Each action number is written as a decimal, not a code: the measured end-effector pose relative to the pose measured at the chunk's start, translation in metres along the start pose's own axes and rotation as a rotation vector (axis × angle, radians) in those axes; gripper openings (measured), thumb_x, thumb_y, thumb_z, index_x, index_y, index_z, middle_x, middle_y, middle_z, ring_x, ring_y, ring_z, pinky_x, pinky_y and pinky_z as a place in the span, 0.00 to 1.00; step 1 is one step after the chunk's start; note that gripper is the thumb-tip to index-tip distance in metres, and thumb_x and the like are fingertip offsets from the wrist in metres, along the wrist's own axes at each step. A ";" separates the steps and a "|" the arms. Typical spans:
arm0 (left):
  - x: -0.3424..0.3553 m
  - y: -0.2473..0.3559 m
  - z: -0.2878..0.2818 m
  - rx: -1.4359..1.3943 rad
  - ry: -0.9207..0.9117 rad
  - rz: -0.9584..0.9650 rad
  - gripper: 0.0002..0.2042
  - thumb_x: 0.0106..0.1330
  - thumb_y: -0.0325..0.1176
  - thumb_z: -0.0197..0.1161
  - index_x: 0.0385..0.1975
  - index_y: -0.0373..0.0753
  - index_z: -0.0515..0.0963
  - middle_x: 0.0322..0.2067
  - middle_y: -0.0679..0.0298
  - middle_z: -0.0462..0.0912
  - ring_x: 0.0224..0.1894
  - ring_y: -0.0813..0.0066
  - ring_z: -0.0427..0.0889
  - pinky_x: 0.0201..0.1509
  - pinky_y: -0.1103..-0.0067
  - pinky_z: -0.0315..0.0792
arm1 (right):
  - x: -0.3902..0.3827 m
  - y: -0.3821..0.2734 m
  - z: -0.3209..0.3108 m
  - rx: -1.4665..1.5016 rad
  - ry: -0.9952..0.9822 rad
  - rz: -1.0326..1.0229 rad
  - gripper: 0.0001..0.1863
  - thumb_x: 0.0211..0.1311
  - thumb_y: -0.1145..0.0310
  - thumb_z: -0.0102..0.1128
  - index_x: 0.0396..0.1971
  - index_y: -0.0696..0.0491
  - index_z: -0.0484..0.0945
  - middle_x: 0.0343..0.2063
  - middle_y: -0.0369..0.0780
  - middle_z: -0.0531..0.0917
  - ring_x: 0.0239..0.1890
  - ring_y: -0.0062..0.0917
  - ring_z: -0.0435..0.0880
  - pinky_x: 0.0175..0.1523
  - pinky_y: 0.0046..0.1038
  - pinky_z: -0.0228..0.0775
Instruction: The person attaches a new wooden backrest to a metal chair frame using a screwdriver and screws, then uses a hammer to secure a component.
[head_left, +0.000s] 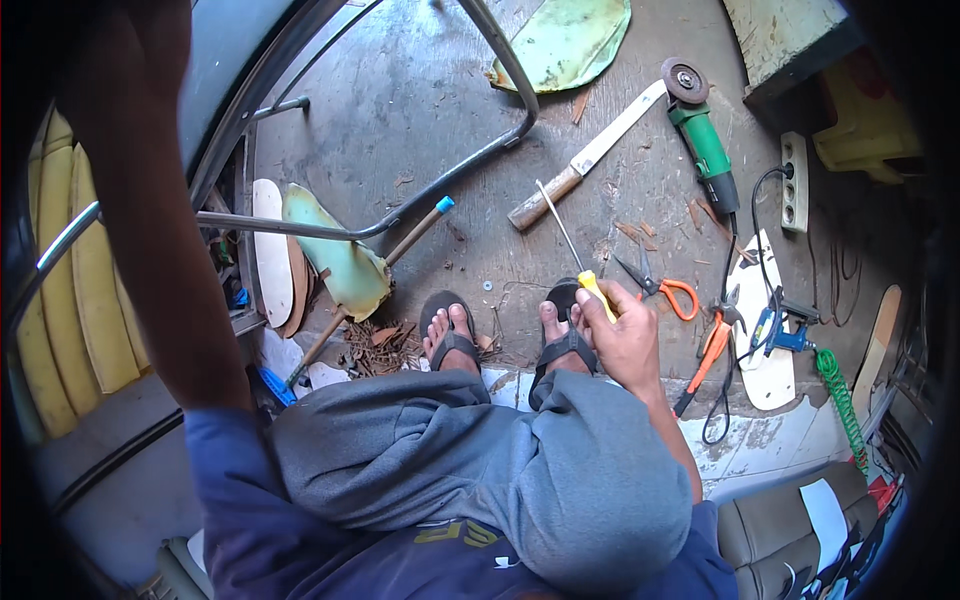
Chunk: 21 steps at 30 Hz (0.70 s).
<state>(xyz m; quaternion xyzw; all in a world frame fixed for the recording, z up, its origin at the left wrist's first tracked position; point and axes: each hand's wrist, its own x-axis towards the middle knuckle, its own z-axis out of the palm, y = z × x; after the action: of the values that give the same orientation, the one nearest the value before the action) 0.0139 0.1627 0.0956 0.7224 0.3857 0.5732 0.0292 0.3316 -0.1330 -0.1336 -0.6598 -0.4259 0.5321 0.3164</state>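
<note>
My right hand (625, 340) is closed around the yellow handle of a screwdriver (597, 297), its thin shaft pointing up toward a wooden-handled long knife (620, 125). Just right of the hand lie orange-handled scissors (665, 292) and orange-handled pincers (708, 355). My left hand (130, 50) is raised at the upper left beside a bent metal tube frame (452, 165); its fingers are dark and cut off, so I cannot tell what they hold. A worn pale green panel (340, 280) on sticks lies below the frame, and another green piece (570, 35) lies at the top.
An angle grinder (700, 150), power strip (794, 185), blue stapler-like tool (780, 330) with coiled hose and white boards (768, 390) lie at right. Yellow cushions (85, 290) stand left, grey cushions (760, 525) lie lower right, wood scraps (375, 350) near my feet.
</note>
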 end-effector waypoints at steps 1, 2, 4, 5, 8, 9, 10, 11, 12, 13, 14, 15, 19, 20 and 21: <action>-0.027 0.008 -0.001 0.070 -0.091 0.066 0.12 0.70 0.30 0.65 0.51 0.39 0.84 0.44 0.60 0.89 0.46 0.69 0.87 0.52 0.71 0.78 | 0.000 0.002 0.001 -0.115 0.029 -0.094 0.16 0.70 0.60 0.64 0.43 0.59 0.83 0.25 0.47 0.86 0.27 0.37 0.88 0.32 0.35 0.75; -0.063 0.017 0.000 0.118 -0.235 0.054 0.11 0.70 0.30 0.65 0.50 0.39 0.85 0.43 0.60 0.89 0.45 0.70 0.87 0.51 0.72 0.79 | 0.000 0.003 0.000 -0.164 0.016 -0.097 0.16 0.68 0.60 0.64 0.43 0.59 0.83 0.29 0.54 0.85 0.34 0.50 0.87 0.37 0.43 0.76; -0.158 0.033 0.003 -0.157 -0.703 -0.392 0.14 0.70 0.29 0.66 0.53 0.33 0.82 0.43 0.60 0.87 0.43 0.70 0.86 0.54 0.75 0.78 | 0.000 0.006 -0.001 -0.187 -0.003 -0.070 0.17 0.68 0.59 0.64 0.43 0.59 0.83 0.30 0.53 0.86 0.35 0.49 0.87 0.38 0.43 0.76; -0.208 0.038 0.006 -0.043 -0.868 -0.568 0.14 0.68 0.30 0.70 0.51 0.35 0.83 0.40 0.61 0.88 0.43 0.72 0.86 0.52 0.76 0.77 | 0.001 0.007 -0.001 -0.199 -0.018 -0.059 0.17 0.68 0.59 0.64 0.43 0.59 0.83 0.31 0.53 0.86 0.35 0.49 0.87 0.39 0.43 0.76; -0.337 0.026 0.009 0.153 -1.133 -0.871 0.18 0.63 0.30 0.74 0.53 0.39 0.83 0.42 0.56 0.89 0.43 0.69 0.88 0.50 0.70 0.80 | 0.001 0.010 -0.002 -0.298 -0.007 -0.072 0.17 0.68 0.59 0.63 0.43 0.59 0.83 0.34 0.53 0.86 0.38 0.50 0.88 0.42 0.44 0.77; -0.370 0.021 0.008 0.227 -1.142 -0.876 0.19 0.61 0.28 0.74 0.53 0.39 0.82 0.41 0.55 0.88 0.43 0.65 0.88 0.49 0.70 0.81 | 0.001 0.012 -0.002 -0.305 0.001 -0.094 0.17 0.68 0.60 0.63 0.43 0.59 0.83 0.35 0.53 0.87 0.38 0.50 0.87 0.42 0.44 0.78; -0.398 0.017 0.005 0.252 -1.128 -0.815 0.19 0.60 0.27 0.74 0.52 0.39 0.82 0.40 0.54 0.86 0.40 0.59 0.87 0.47 0.68 0.81 | 0.001 0.013 -0.001 -0.319 0.002 -0.106 0.16 0.68 0.60 0.63 0.43 0.59 0.83 0.35 0.53 0.87 0.38 0.50 0.87 0.43 0.44 0.78; -0.421 0.013 0.005 0.244 -1.060 -0.820 0.18 0.60 0.28 0.73 0.51 0.39 0.82 0.39 0.54 0.85 0.39 0.56 0.86 0.45 0.67 0.80 | 0.002 0.013 0.000 -0.332 0.003 -0.114 0.16 0.68 0.60 0.63 0.43 0.59 0.83 0.36 0.53 0.87 0.39 0.50 0.87 0.44 0.44 0.78; -0.438 0.010 0.004 0.264 -0.992 -0.755 0.17 0.60 0.28 0.73 0.50 0.39 0.83 0.39 0.54 0.85 0.38 0.56 0.86 0.45 0.67 0.80 | 0.003 0.014 0.002 -0.349 0.000 -0.110 0.16 0.68 0.60 0.63 0.43 0.59 0.83 0.36 0.53 0.87 0.39 0.50 0.87 0.44 0.44 0.79; -0.451 0.007 0.004 0.288 -0.966 -0.743 0.15 0.61 0.29 0.72 0.49 0.40 0.83 0.40 0.55 0.85 0.38 0.56 0.86 0.45 0.67 0.80 | 0.005 0.014 0.005 -0.366 -0.003 -0.106 0.16 0.68 0.60 0.62 0.43 0.59 0.83 0.36 0.53 0.87 0.40 0.50 0.87 0.44 0.44 0.79; -0.460 0.004 0.003 0.311 -0.945 -0.741 0.15 0.61 0.29 0.72 0.48 0.40 0.84 0.40 0.55 0.85 0.38 0.56 0.86 0.45 0.67 0.80 | 0.007 0.014 0.008 -0.391 -0.007 -0.084 0.16 0.68 0.60 0.62 0.43 0.59 0.83 0.37 0.53 0.87 0.40 0.50 0.87 0.45 0.44 0.79; -0.467 0.002 0.003 0.321 -0.928 -0.742 0.14 0.62 0.29 0.72 0.47 0.40 0.84 0.39 0.55 0.85 0.38 0.55 0.86 0.45 0.68 0.79 | 0.008 0.014 0.011 -0.393 -0.012 -0.104 0.16 0.68 0.60 0.62 0.44 0.59 0.83 0.37 0.53 0.87 0.40 0.50 0.87 0.45 0.44 0.79; -0.471 -0.006 0.001 0.270 -0.828 -0.918 0.10 0.64 0.28 0.70 0.44 0.39 0.85 0.37 0.57 0.87 0.37 0.61 0.87 0.42 0.71 0.79 | 0.015 0.015 0.026 -0.409 -0.028 -0.171 0.16 0.68 0.60 0.62 0.46 0.56 0.84 0.35 0.51 0.87 0.39 0.49 0.87 0.43 0.44 0.79; -0.468 -0.007 0.002 0.080 -0.705 -1.334 0.09 0.68 0.29 0.68 0.46 0.37 0.85 0.36 0.60 0.88 0.38 0.68 0.87 0.41 0.76 0.78 | 0.016 0.015 0.029 -0.407 -0.034 -0.197 0.16 0.68 0.60 0.62 0.46 0.55 0.85 0.34 0.50 0.86 0.38 0.48 0.87 0.43 0.44 0.79; -0.463 -0.009 0.000 -0.254 -0.486 -1.591 0.09 0.71 0.32 0.67 0.47 0.37 0.83 0.38 0.61 0.88 0.38 0.71 0.87 0.41 0.77 0.79 | 0.017 0.016 0.031 -0.400 -0.088 -0.197 0.16 0.68 0.59 0.62 0.46 0.55 0.85 0.33 0.49 0.86 0.37 0.47 0.87 0.42 0.44 0.79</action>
<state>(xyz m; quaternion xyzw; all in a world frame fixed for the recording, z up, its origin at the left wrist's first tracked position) -0.0116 -0.1043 -0.2817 0.3295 0.6956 0.2492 0.5878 0.3058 -0.1258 -0.1617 -0.6408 -0.5988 0.4316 0.2108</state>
